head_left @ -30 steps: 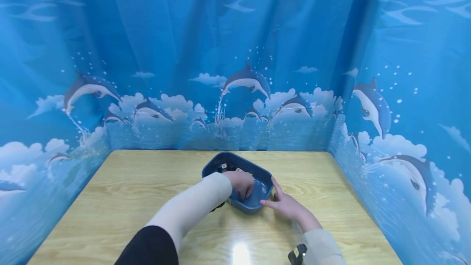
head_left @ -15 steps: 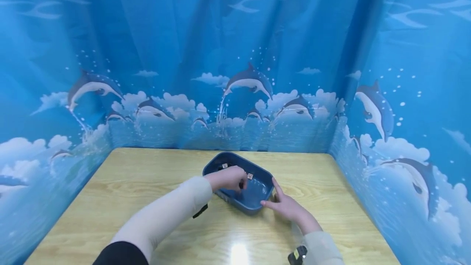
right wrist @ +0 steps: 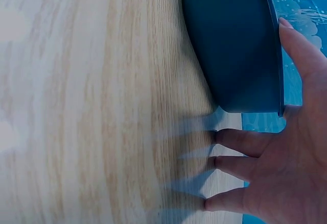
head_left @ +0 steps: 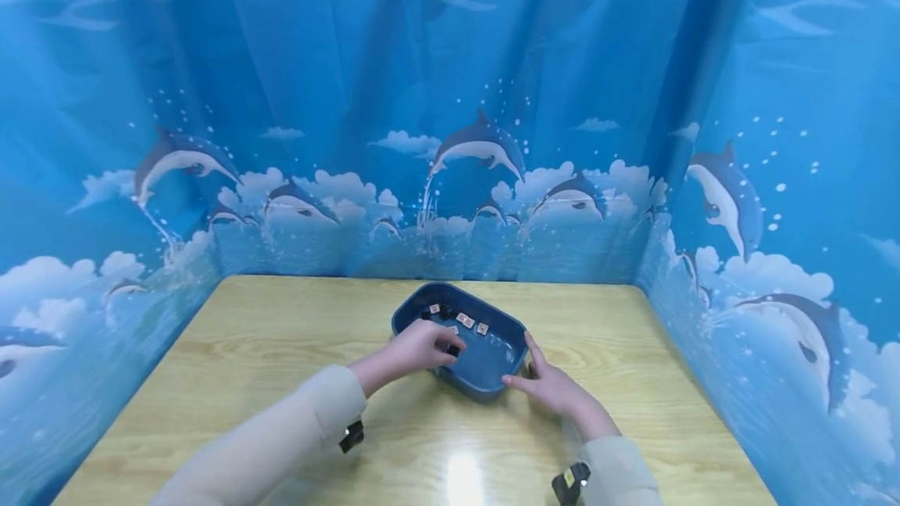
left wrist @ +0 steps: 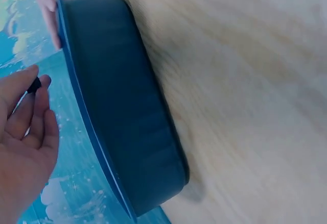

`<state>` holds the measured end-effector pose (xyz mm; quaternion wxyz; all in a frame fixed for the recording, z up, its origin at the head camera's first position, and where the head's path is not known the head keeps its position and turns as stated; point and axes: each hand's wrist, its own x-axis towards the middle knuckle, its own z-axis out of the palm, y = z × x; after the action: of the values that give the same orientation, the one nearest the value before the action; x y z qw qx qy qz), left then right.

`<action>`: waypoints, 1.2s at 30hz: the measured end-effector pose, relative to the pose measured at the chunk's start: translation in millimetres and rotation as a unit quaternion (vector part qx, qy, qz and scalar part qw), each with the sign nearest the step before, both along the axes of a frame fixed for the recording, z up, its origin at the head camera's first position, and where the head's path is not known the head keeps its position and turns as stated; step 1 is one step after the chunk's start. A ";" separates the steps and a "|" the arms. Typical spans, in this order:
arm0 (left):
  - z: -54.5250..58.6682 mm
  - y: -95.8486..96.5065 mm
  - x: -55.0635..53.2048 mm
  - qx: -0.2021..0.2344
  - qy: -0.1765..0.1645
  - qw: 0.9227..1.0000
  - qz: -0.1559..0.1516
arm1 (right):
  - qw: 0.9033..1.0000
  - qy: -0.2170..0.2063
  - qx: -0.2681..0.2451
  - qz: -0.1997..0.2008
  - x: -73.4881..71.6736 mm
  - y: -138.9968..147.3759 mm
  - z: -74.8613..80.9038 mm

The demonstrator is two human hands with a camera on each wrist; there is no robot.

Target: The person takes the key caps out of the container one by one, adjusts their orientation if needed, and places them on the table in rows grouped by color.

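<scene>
A dark blue tub (head_left: 483, 359) with rounded corners stands on the table. My left hand (head_left: 416, 347) is over the tub's near left rim. Its thumb and fingertips pinch a small black block (left wrist: 34, 85), whose exact kind is too small to tell. Inside the tub, along the far side, lie several small pieces (head_left: 482, 329) with pale, marked square faces, and black ones (head_left: 444, 311) near the left end. My right hand (head_left: 555, 393) rests against the tub's right end. Thumb and index finger touch the rim, while the other fingers (right wrist: 235, 166) reach straight down to the table.
The light wood table (head_left: 295, 326) extends around the tub. Blue curtains (head_left: 337, 139) with printed dolphins hang behind it and at both sides. A small black camera (head_left: 352, 436) sits at the left wrist, another camera (head_left: 571, 482) at the right.
My left hand has come up out of the tub and back left toward its near rim, with the black block in its fingers. More pieces show inside. The right hand stays at the tub's end.
</scene>
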<state>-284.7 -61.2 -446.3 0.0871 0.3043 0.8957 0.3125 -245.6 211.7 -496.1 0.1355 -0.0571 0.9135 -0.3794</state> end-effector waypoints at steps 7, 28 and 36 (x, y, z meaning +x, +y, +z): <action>-5.0 -17.1 18.6 0.129 -0.079 0.987 0.061 | 1.000 0.001 0.002 0.006 1.6 0.8 1.0; -25.0 -59.1 48.9 0.330 -0.192 0.892 0.241 | 1.000 -0.010 0.009 -0.003 2.1 1.9 1.2; -39.0 -70.4 50.5 0.273 -0.197 0.906 0.259 | 1.000 -0.016 0.011 0.000 -1.0 -0.6 2.4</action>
<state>-234.2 -131.6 -485.3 0.0913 0.0061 0.7874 0.6097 -246.6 211.0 -493.6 0.1507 -0.0499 0.9154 -0.3700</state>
